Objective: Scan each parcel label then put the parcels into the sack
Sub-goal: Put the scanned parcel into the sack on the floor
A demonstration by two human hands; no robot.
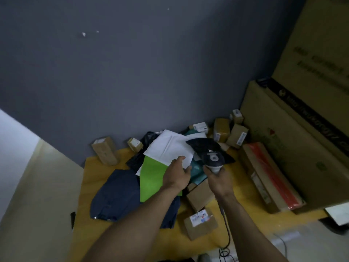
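Floor: a yellow sheet point(90, 167) is spread at the foot of a grey-blue wall point(132, 72), and the parcels are heaped on it.
Landmark: the white mailer point(170, 146) is taken as the reference. It lies flat on top of the heap, and no label is seen on its upper face.
Left hand: the left hand point(176, 175) is stretched out with fingers straight and thumb spread, and nothing is clasped. The fingertips are at the near edge of the white mailer, though contact cannot be confirmed.
Right hand: the right hand point(220, 181) is wrapped firmly round the handle of the scanner point(213, 159), which is held just right of the white mailer with its head pointed towards the heap.
Step judged: a parcel is being chosen for scanning, most likely the white mailer.
Doing it well: the mailer should be lifted by its near corner and turned over so that the label is found. The label should then be flattened and faced to the scanner head, since creased film is likely to be misread.
Risk: the black pouch point(204, 145) overlaps the right corner of the white mailer and may slide off when it is lifted.
Other parcels: a green mailer point(153, 176) is tucked under the near edge of the white mailer. A dark blue bag point(117, 195) lies nearer and to its left, and a small labelled box point(201, 224) nearer and to its right.
Sack: none can be identified with certainty.
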